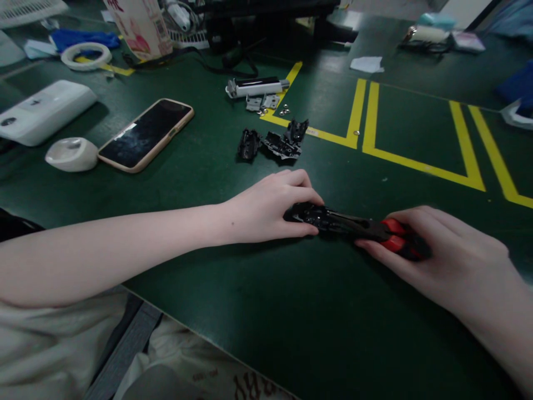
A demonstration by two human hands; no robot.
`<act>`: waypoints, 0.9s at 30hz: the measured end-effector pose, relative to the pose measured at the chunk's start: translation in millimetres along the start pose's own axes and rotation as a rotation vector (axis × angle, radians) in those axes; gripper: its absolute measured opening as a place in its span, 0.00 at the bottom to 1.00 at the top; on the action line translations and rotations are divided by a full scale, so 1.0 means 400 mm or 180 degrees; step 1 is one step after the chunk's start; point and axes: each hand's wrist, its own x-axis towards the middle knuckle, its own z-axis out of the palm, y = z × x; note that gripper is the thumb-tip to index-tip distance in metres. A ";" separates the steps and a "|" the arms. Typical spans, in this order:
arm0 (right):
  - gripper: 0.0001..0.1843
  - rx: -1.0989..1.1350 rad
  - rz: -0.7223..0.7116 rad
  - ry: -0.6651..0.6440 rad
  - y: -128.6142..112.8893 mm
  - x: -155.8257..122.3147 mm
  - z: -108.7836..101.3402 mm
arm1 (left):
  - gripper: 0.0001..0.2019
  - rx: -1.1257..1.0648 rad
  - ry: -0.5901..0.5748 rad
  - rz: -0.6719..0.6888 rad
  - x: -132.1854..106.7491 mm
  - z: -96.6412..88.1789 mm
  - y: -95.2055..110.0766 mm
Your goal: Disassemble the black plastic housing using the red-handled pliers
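My left hand (277,205) is closed around a small black plastic part (306,212), gripping it between thumb and fingers. In my right hand (449,250) are pliers (377,229) with red and black handles, their dark jaws pointing left and meeting the black part. How the jaws bite on it is too dark to make out. Beyond my left hand lie broken black plastic pieces (284,145) and another black piece (249,144). Farther back rests a white and black cylindrical device (257,86), with small metal plates (262,103) and several tiny round metal bits (285,110) near it.
To the left are a phone (147,133), a white oval object (71,154), a white box-like device (48,111) and a tape roll (86,56). A printed carton (141,28) stands behind. Yellow tape (420,165) marks the green table, whose front edge is near my lap.
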 end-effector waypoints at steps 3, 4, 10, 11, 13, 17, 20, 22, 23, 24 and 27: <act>0.23 0.0093 0.0059 0.0008 -0.002 -0.001 -0.003 | 0.17 -0.0003 -0.0014 0.0002 0.000 0.000 0.001; 0.22 0.0119 0.0093 -0.0008 -0.003 -0.001 -0.005 | 0.16 -0.0004 -0.0019 -0.0006 0.000 0.000 0.001; 0.15 0.0167 0.0271 -0.0094 0.011 -0.007 -0.003 | 0.16 -0.0042 -0.0021 -0.0015 -0.003 -0.001 0.000; 0.15 0.0152 0.0308 -0.0109 0.019 -0.010 -0.001 | 0.16 -0.0042 -0.0028 -0.0021 -0.003 -0.002 0.000; 0.17 0.0106 0.0404 -0.0145 0.037 -0.014 0.002 | 0.16 -0.0048 -0.0042 -0.0032 -0.003 -0.002 0.000; 0.19 0.0196 0.0729 -0.0232 0.061 -0.009 0.003 | 0.15 -0.0051 -0.0051 -0.0030 -0.003 -0.002 0.001; 0.22 0.0252 0.1160 -0.0359 0.064 0.005 0.004 | 0.16 -0.0034 -0.0058 -0.0005 -0.003 -0.001 0.001; 0.23 0.0218 0.1329 -0.0392 0.066 0.017 0.005 | 0.17 -0.0006 -0.0044 0.0008 -0.003 0.000 0.000; 0.24 0.0193 0.1384 -0.0405 0.068 0.022 0.004 | 0.17 0.0003 -0.0039 0.0012 -0.002 0.000 -0.001; 0.25 0.0165 0.1454 -0.0423 0.071 0.027 0.003 | 0.17 0.0003 -0.0035 0.0010 -0.002 0.001 -0.001; 0.28 0.0077 0.1675 -0.0506 0.082 0.038 -0.003 | 0.17 -0.0009 -0.0023 0.0004 -0.002 0.001 -0.001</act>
